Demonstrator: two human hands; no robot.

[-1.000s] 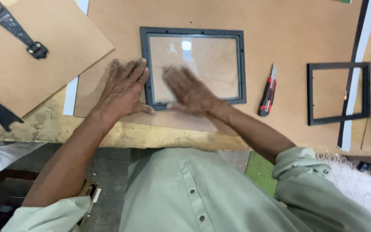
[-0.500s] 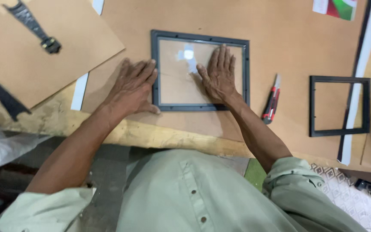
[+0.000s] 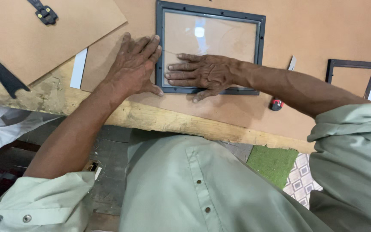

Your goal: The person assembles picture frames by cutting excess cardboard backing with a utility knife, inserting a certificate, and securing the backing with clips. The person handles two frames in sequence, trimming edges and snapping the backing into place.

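A dark grey picture frame (image 3: 260, 38) with a clear glass pane (image 3: 213, 36) lies flat on a brown fibreboard sheet (image 3: 323, 25). My left hand (image 3: 134, 66) rests flat on the board against the frame's left edge, fingers touching its rim. My right hand (image 3: 202, 73) lies flat on the lower part of the glass, fingers spread and pointing left, thumb over the frame's bottom rail. Neither hand grips anything.
A red and black utility knife (image 3: 278, 101) lies right of the frame, partly under my right forearm. A second empty dark frame (image 3: 357, 64) sits at the right. Another brown board (image 3: 44, 38) with black metal hinges (image 3: 44, 13) lies at the upper left. The bench's worn wooden edge (image 3: 172, 122) runs in front.
My right hand has turned from pointing up the glass to lying sideways across its lower part, fingers pointing left. My left hand has stayed at the frame's left edge.
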